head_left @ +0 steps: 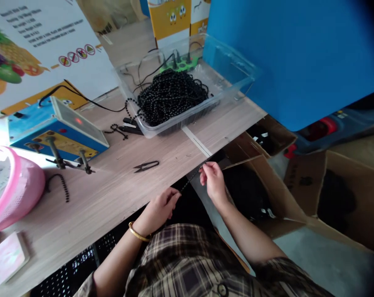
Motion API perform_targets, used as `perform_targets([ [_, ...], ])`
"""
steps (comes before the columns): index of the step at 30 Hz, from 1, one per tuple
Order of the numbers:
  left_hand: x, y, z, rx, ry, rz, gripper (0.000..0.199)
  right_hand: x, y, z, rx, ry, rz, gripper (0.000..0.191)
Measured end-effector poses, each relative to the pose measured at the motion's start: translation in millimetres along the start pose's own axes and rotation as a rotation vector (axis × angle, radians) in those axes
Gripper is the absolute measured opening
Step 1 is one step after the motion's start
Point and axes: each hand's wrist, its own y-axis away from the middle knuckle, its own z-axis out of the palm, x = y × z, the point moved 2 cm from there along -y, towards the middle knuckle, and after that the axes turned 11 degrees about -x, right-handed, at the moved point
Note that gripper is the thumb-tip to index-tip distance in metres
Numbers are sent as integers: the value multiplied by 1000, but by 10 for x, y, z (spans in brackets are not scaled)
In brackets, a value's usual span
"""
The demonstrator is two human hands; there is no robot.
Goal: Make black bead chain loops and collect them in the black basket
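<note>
A thin dark bead chain (191, 176) is stretched slantwise between my two hands, just off the table's front edge. My left hand (166, 204), with a gold bangle above it, pinches the lower end. The other end is pinched by my right hand (214, 181), held a little higher and farther right. On the tabletop in front lie small black thread snips (146, 166). Beyond them, a clear plastic tub (152, 133) holds a heap of black bead chain (174, 95), some of it hanging over the left rim.
At left stand a blue machine (35, 123) with posts, a pink basket (35, 189) and a spiral notebook (9, 255). A black stapler (131, 126) lies beside the tub. Cardboard boxes (294, 194) with dark contents sit low at right. A blue panel (298, 53) rises behind.
</note>
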Motion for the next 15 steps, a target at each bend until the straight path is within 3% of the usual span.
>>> perform_targets([
  [2, -71, 42, -45, -57, -23, -52, 42, 42, -146, -180, 41, -42, -16, 41],
  [4, -161, 78, -97, -71, -29, -81, 45, 67, -230, -268, 5, -37, -11, 43],
  [8, -263, 109, -142, -54, -43, -110, 48, 52, -248, -247, -50, -28, -15, 44],
  [15, -213, 42, -54, -59, 19, -89, 50, 8, -285, -244, -24, 25, -61, 44],
])
